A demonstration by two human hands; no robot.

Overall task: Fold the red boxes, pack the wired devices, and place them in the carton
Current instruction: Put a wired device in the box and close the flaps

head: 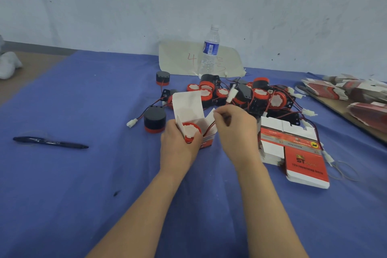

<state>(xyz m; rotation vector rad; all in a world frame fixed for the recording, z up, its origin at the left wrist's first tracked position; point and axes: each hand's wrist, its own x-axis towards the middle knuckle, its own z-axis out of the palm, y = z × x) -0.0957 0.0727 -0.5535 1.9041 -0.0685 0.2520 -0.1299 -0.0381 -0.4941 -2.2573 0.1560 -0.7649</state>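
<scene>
Your widest free room is on the left: the blue cloth [83, 195] lies bare there except for a pen [50, 142], and its left edge runs off at a slant to a brown surface. Toward you the cloth is open under both forearms. The far side ends at the wall [104, 6], with a water bottle [210, 50] standing on a paper sheet [178, 58] just before it. On the right, room is tight: a stack of flat boxes [301, 153] lies just beside your right wrist, a rubber band [345, 169] lies past it, and a board [339, 109] carrying more flat boxes [343, 88] runs along the cloth's right edge. Straight ahead, the pile of devices [240, 94] with its tangled leads sits close behind your hands; two single devices [155, 120] [163, 77] stand apart to its left.

Your left hand [180, 144] grips the red box [194, 115] from its left side, fingers curled round the wall, the flaps standing open upward. A device [191, 131] sits in the box mouth, its red and white face up, touching your left fingers. Your right hand [234, 128] is just right of the box, fingers curled narrow, thumb and forefinger pinching the red wire [209, 128] that rises from the box past the right flap.
</scene>
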